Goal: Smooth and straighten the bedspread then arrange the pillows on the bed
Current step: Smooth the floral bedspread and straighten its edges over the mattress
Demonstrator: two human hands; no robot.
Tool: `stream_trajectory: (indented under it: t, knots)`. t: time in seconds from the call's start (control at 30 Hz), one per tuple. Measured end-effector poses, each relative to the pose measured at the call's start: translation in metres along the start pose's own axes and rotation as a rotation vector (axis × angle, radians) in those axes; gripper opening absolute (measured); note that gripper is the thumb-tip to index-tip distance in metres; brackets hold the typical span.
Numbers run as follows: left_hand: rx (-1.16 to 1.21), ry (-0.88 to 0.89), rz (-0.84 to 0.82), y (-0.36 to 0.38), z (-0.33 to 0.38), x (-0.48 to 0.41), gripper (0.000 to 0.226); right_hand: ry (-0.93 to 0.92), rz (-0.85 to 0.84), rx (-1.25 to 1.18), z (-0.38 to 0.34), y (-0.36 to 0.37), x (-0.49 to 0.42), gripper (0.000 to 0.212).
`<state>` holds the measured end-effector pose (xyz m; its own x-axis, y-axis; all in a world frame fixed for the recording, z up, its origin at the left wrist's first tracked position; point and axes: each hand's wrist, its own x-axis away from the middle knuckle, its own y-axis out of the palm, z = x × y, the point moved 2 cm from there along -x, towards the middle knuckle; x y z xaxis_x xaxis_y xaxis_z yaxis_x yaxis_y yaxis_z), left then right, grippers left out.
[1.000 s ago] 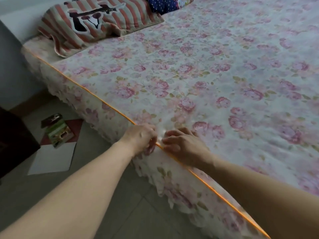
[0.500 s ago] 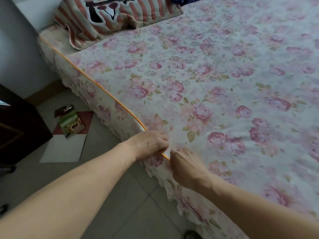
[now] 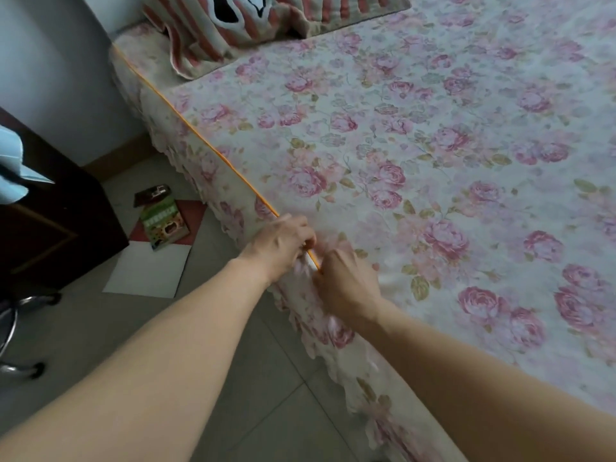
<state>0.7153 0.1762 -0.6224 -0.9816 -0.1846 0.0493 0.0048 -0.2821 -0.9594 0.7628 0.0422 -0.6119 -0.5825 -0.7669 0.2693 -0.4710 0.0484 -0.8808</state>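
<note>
One striped pillow point(image 3: 213, 31) up at the bed's head, not yet arranged. Nearer, at the side edge: left hand point(image 3: 280, 245), grip pinched narrow on the orange piping point(image 3: 216, 151); just beside it, right hand point(image 3: 346, 285), grip curled on the same piping. Rightward, floral bedspread point(image 3: 433, 161) across the mattress: likely soft, light, limp; best taken at the piped edge, drawn taut.
</note>
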Motion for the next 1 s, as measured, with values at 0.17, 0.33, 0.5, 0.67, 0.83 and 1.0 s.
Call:
stream_trajectory:
  t: [0.17, 0.33, 0.5, 0.67, 0.83, 1.0]
  knots:
    - [-0.136, 0.076, -0.22, -0.01, 0.001, -0.016, 0.013, 0.066, -0.075, -0.062, 0.005, 0.0, -0.015, 0.034]
    - [-0.185, 0.233, -0.324, -0.013, -0.009, -0.012, 0.007, -0.088, -0.131, -0.099, -0.004, -0.001, -0.012, 0.028]
    - [-0.156, 0.324, -0.395, -0.022, -0.017, -0.007, 0.015, -0.261, -0.191, 0.006, -0.011, -0.002, -0.014, 0.029]
    - [-0.043, 0.23, -0.163, -0.038, -0.063, -0.015, 0.022, -0.118, -0.008, -0.087, -0.019, 0.001, -0.051, 0.014]
    - [-0.116, 0.089, -0.085, -0.053, -0.12, -0.029, 0.031, -0.041, 0.101, -0.068, -0.049, 0.003, -0.093, 0.02]
    - [-0.286, 0.104, -0.162, -0.06, -0.135, -0.051, 0.021, 0.077, 0.045, 0.038, -0.086, 0.006, -0.124, 0.031]
